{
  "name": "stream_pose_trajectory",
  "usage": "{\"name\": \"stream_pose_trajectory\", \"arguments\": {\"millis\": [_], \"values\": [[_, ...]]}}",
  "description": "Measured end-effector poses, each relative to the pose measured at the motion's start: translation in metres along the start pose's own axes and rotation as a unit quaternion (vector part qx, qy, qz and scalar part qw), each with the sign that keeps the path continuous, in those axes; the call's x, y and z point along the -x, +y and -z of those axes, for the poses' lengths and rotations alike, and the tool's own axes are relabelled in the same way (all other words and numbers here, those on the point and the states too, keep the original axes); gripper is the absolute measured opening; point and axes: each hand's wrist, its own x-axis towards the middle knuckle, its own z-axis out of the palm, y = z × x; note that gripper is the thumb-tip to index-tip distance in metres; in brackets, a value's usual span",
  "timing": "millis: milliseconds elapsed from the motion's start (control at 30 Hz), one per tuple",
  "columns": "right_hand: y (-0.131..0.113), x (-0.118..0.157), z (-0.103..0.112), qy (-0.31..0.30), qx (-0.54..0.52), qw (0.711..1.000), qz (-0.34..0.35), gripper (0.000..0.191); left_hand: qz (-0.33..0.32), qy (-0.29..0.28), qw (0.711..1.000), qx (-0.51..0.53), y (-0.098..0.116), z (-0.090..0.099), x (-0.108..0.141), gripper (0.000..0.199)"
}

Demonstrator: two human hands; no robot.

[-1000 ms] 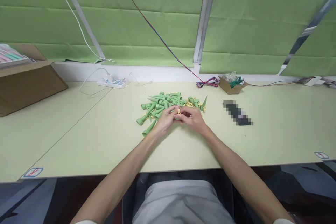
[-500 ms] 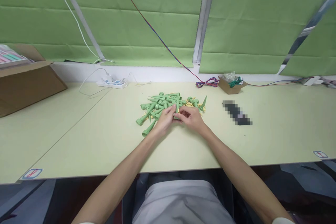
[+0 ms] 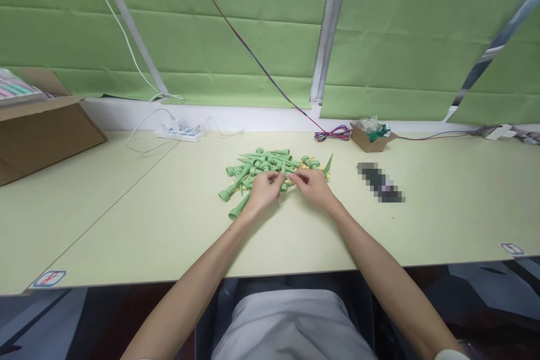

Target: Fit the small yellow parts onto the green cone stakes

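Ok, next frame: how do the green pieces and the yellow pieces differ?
The green pieces are long, with a wide cup end tapering to a point, while the yellow pieces look much smaller; their exact shape is too small to tell. The green pieces lie at many angles, largely on top; the yellow pieces lie lower, partly covered by them. Both are loose in one heap on the table.

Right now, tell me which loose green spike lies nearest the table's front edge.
The green spike beside the left hand, its wide end toward the table's front edge; every other loose one lies farther back.
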Motion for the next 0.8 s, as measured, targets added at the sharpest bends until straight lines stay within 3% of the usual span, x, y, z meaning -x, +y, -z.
{"name": "stream_pose_trajectory", "arguments": {"millis": [133, 267, 667, 800], "values": [[0.006, -0.002, 0.001, 0.033, 0.017, 0.999, -0.005, 0.049, -0.015, 0.012, 0.998, -0.064, 0.005, 0.002, 0.003, 0.028], [0.007, -0.002, 0.001, 0.057, 0.024, 0.998, -0.023, 0.048, -0.026, -0.015, 0.995, -0.099, 0.008, 0.000, 0.007, 0.017], [0.007, -0.002, -0.002, 0.060, 0.028, 0.997, -0.028, 0.047, -0.062, -0.164, 0.968, -0.177, 0.011, -0.003, 0.013, 0.007], [0.006, -0.002, -0.002, 0.056, 0.036, 0.997, -0.027, 0.047, -0.045, -0.146, 0.964, -0.217, 0.006, -0.002, 0.011, 0.010]]}}
